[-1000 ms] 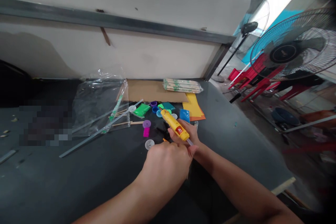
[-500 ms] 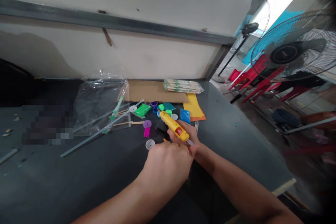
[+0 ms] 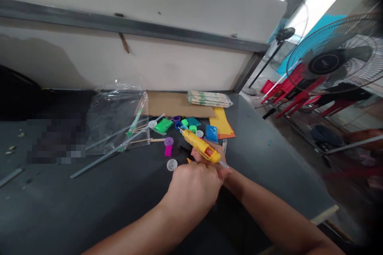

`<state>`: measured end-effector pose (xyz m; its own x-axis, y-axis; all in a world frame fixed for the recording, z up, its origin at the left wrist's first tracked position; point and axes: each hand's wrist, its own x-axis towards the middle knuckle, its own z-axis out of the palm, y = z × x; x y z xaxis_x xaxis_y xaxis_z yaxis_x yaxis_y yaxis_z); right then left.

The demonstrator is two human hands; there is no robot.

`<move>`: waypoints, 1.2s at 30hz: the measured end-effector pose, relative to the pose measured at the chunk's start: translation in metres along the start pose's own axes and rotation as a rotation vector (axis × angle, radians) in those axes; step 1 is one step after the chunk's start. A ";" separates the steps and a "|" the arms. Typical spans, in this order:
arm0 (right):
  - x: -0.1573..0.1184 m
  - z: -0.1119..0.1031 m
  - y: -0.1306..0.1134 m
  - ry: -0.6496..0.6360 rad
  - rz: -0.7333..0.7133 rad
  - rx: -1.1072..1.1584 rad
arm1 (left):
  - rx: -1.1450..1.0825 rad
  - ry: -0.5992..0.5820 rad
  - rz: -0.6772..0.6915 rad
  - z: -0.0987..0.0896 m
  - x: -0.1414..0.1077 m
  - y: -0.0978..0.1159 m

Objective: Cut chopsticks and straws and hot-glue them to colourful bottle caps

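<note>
My right hand point(image 3: 208, 152) cradles the yellow glue gun point(image 3: 199, 146) from below, fingers curled round it, at twelve o'clock above the black table point(image 3: 269, 175). My left hand point(image 3: 193, 187) is closed, and I cannot tell what it grips. Three white discs point(image 3: 171, 164) and one purple disc point(image 3: 168, 141) lie at eleven o'clock; a clear bag point(image 3: 115, 121) lies at ten, long sticks point(image 3: 104, 147) across it.

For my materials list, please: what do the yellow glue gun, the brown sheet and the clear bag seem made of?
The yellow hot glue gun looks like moulded plastic, smooth and slightly glossy. The brown sheet seems to be cardboard, judging by its matte, dull surface. The clear bag looks like thin plastic film, creased and shiny.
</note>
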<state>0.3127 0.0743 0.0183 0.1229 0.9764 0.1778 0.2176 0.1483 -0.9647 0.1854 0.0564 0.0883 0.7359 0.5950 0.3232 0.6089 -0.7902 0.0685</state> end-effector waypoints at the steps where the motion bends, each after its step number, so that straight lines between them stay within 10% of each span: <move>1: -0.001 0.000 -0.002 -0.008 0.050 0.057 | -0.005 -0.003 0.001 0.001 -0.001 0.001; 18: 0.007 -0.010 -0.017 -0.221 0.335 0.714 | -0.078 -0.058 0.019 0.004 -0.003 0.006; 27: 0.012 -0.009 -0.010 -0.164 0.382 0.688 | -0.056 -0.151 0.024 0.001 -0.002 0.002; 32: 0.016 -0.008 -0.003 -0.088 0.383 0.587 | -0.003 -0.212 0.041 -0.014 0.004 -0.040; 36: 0.017 -0.008 0.002 -0.118 0.386 0.569 | 0.058 -0.217 -0.407 -0.029 0.013 -0.106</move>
<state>0.3229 0.0904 0.0212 -0.0233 0.9816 -0.1896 -0.3652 -0.1849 -0.9124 0.1213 0.1438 0.1123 0.4743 0.8771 0.0755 0.8723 -0.4798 0.0938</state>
